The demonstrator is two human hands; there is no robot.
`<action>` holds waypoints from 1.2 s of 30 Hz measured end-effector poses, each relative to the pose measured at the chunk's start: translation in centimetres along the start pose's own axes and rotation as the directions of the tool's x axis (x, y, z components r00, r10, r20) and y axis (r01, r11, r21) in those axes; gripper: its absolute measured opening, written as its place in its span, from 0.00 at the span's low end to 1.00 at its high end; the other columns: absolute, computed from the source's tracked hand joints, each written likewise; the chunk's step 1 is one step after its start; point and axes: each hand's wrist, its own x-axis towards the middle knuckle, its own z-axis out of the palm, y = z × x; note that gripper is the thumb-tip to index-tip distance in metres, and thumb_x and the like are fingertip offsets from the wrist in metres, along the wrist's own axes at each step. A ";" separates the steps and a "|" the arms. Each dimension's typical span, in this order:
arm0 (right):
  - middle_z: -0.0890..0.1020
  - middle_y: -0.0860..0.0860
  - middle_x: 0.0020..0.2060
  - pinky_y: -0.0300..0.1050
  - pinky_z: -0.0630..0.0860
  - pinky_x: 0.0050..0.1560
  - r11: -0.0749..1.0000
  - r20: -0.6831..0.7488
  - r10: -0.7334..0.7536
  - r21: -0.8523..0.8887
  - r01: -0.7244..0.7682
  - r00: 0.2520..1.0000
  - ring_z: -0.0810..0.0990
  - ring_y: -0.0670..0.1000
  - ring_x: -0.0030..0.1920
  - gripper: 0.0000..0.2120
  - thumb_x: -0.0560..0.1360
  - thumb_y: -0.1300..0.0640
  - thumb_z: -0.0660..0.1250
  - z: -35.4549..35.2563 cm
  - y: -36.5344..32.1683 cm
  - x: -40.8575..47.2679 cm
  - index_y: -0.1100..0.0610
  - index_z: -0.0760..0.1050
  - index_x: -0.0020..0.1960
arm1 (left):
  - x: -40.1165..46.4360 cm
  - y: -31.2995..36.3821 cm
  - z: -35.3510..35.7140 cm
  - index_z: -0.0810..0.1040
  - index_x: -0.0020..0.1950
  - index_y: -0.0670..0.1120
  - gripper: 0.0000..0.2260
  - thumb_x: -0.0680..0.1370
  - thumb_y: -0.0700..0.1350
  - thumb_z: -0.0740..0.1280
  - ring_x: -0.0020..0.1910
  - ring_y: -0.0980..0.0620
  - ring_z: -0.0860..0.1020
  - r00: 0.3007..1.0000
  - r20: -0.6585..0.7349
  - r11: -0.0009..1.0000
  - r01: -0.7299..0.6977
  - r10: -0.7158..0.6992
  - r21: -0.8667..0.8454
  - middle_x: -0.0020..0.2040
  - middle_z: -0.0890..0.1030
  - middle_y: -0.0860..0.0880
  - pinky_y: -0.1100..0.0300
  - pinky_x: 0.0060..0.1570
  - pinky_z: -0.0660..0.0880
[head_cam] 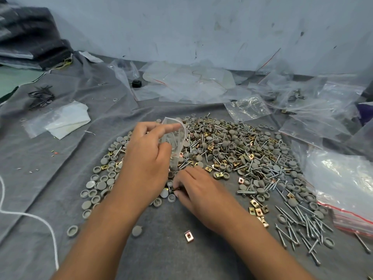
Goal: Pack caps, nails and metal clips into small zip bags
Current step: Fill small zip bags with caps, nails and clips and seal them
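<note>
Left hand [146,156] holds small bag [175,142] upright over the pile [232,150]. Right hand [196,188] low on grey cloth [161,249], fingertips pinching a clip [175,189] among caps.

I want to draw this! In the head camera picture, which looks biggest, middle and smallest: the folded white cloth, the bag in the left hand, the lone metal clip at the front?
1. Folded white cloth
2. Bag
3. Lone metal clip

Two hands: left hand [147,156], right hand [198,190]. One small zip bag [174,138] held. Caps [224,142], nails [298,221], metal clips [258,211]: too many to count.
</note>
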 end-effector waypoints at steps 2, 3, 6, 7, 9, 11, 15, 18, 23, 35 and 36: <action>0.74 0.48 0.55 0.47 0.73 0.58 0.999 -0.007 0.022 0.023 -0.022 1.000 0.71 0.48 0.58 0.07 0.82 0.54 0.63 0.2 -0.1 -0.1 0.54 0.72 0.59 | 0.0 0.0 0.0 0.78 0.66 0.58 0.21 0.80 0.37 0.58 0.40 0.61 0.71 1.000 0.007 1.000 -0.001 0.001 0.002 0.57 0.71 0.56 0.66 0.42 0.66; 0.74 0.48 0.55 0.47 0.72 0.59 0.999 -0.008 0.029 0.045 -0.029 1.000 0.71 0.48 0.58 0.07 0.82 0.55 0.63 0.3 -0.1 -0.1 0.54 0.73 0.60 | 0.0 0.0 0.0 0.78 0.66 0.58 0.21 0.80 0.38 0.58 0.40 0.61 0.71 1.000 0.011 1.000 -0.002 0.002 0.004 0.57 0.71 0.56 0.66 0.42 0.66; 0.75 0.46 0.54 0.45 0.74 0.57 0.993 -0.062 0.042 0.113 -0.035 0.997 0.72 0.46 0.55 0.06 0.82 0.56 0.63 -0.4 0.3 -0.3 0.53 0.75 0.59 | -0.1 0.0 -0.1 0.77 0.66 0.59 0.21 0.80 0.39 0.58 0.42 0.63 0.72 1.000 0.018 1.000 -0.005 0.005 0.012 0.57 0.71 0.57 0.71 0.42 0.67; 0.75 0.44 0.54 0.45 0.75 0.57 0.991 -0.069 0.055 0.128 -0.046 0.996 0.72 0.45 0.55 0.06 0.82 0.55 0.64 -0.7 0.5 -0.3 0.51 0.75 0.59 | -0.1 0.0 -0.1 0.77 0.66 0.59 0.21 0.80 0.39 0.58 0.44 0.64 0.72 1.000 0.022 1.000 -0.008 0.007 0.015 0.57 0.71 0.57 0.73 0.44 0.67; 0.74 0.42 0.54 0.44 0.75 0.58 0.990 -0.020 0.049 0.130 -0.045 0.999 0.72 0.43 0.56 0.06 0.82 0.53 0.64 -1.0 0.5 -0.5 0.48 0.75 0.58 | -0.2 0.0 -0.1 0.77 0.67 0.59 0.21 0.80 0.40 0.57 0.46 0.64 0.73 1.000 0.029 1.000 -0.006 0.006 0.024 0.57 0.71 0.57 0.74 0.45 0.67; 0.72 0.41 0.55 0.43 0.73 0.59 0.993 0.048 0.046 0.106 -0.051 0.998 0.70 0.42 0.58 0.08 0.83 0.52 0.63 -0.8 0.4 -0.8 0.45 0.75 0.61 | -0.1 0.0 0.0 0.77 0.67 0.59 0.21 0.80 0.39 0.58 0.42 0.63 0.73 0.999 0.036 1.000 -0.003 0.002 0.020 0.58 0.71 0.56 0.72 0.43 0.68; 0.70 0.43 0.54 0.46 0.74 0.58 0.994 0.115 0.073 0.078 -0.082 0.991 0.69 0.44 0.58 0.08 0.83 0.51 0.62 -1.0 0.3 -0.8 0.44 0.73 0.61 | 0.0 0.0 0.0 0.77 0.67 0.58 0.21 0.80 0.39 0.58 0.39 0.65 0.73 1.000 0.026 1.000 -0.011 0.011 0.008 0.57 0.70 0.58 0.73 0.41 0.68; 0.70 0.43 0.52 0.46 0.73 0.55 0.992 0.159 0.090 0.073 -0.103 0.983 0.69 0.45 0.55 0.05 0.83 0.50 0.61 -1.3 0.0 -0.7 0.45 0.72 0.58 | -0.2 0.0 0.1 0.77 0.67 0.58 0.21 0.80 0.38 0.58 0.39 0.64 0.73 0.999 0.036 1.000 -0.021 0.021 0.009 0.57 0.71 0.57 0.71 0.41 0.69; 0.71 0.46 0.56 0.46 0.71 0.56 0.996 0.168 0.088 -0.033 -0.084 0.982 0.71 0.48 0.57 0.07 0.85 0.49 0.59 -1.2 -0.2 -0.9 0.48 0.70 0.60 | -0.2 -0.1 0.2 0.76 0.67 0.59 0.21 0.81 0.39 0.58 0.45 0.61 0.73 0.998 0.059 0.999 -0.027 0.025 0.032 0.58 0.71 0.56 0.70 0.47 0.67; 0.75 0.45 0.48 0.30 0.69 0.49 0.998 -0.539 -0.016 0.041 0.046 0.842 0.73 0.40 0.47 0.11 0.83 0.51 0.61 -6.9 -0.4 -0.5 0.56 0.78 0.58 | -0.5 0.6 1.0 0.78 0.67 0.55 0.20 0.80 0.40 0.58 0.55 0.67 0.69 0.987 0.119 0.993 -0.109 0.103 0.043 0.58 0.69 0.54 0.79 0.50 0.64; 0.76 0.46 0.48 0.32 0.70 0.49 0.999 -0.537 -0.042 -0.003 0.048 0.843 0.73 0.42 0.47 0.12 0.83 0.51 0.62 -6.9 -0.4 -0.5 0.56 0.79 0.59 | -0.5 0.7 1.1 0.78 0.67 0.55 0.20 0.80 0.40 0.58 0.56 0.68 0.68 0.984 0.135 0.991 -0.121 0.113 0.049 0.58 0.69 0.53 0.79 0.52 0.63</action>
